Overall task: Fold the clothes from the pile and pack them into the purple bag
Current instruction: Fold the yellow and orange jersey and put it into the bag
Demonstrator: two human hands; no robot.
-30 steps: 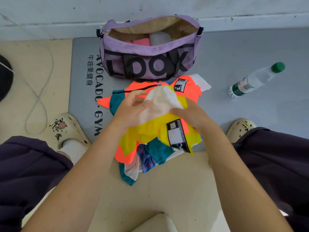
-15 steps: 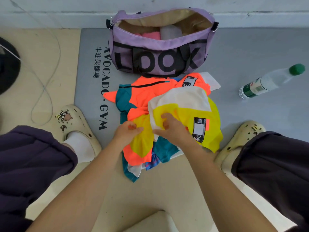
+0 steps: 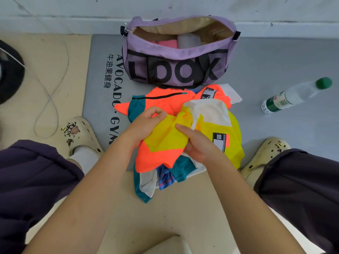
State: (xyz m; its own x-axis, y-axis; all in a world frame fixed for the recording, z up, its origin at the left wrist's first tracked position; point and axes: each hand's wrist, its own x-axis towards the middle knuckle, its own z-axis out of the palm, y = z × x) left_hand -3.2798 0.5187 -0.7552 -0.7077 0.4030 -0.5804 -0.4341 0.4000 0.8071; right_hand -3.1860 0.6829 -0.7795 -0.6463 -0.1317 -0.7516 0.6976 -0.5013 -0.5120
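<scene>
1. My left hand (image 3: 145, 123) grips the edge of the yellow and orange shirt (image 3: 165, 143), with my fingers curled round the cloth.
2. My right hand (image 3: 198, 143) holds the same shirt from the other side. My thumb presses on top and my fingers tuck under it.
3. A moment ago I held the shirt up high with its white part bunched between my hands. Now it is back down on the pile (image 3: 165, 173), and my hands have moved to the near, orange end.
4. I think this means I am still sorting out this shirt. It is not folded yet, so it cannot go in the bag.
5. Under the shirt lie more clothes: teal, blue stripes, white and orange. They are all crumpled, so there is much left to fold.
6. The pile sits partly on the gray mat (image 3: 99, 99), between my two shoes.
7. Just past the pile stands the purple bag (image 3: 179, 70), open at the top.
8. Inside it I see a pink folded thing (image 3: 167, 44) and a gray folded thing (image 3: 188, 41), side by side.
9. A water bottle (image 3: 293, 96) lies on the floor, off to the right.
</scene>
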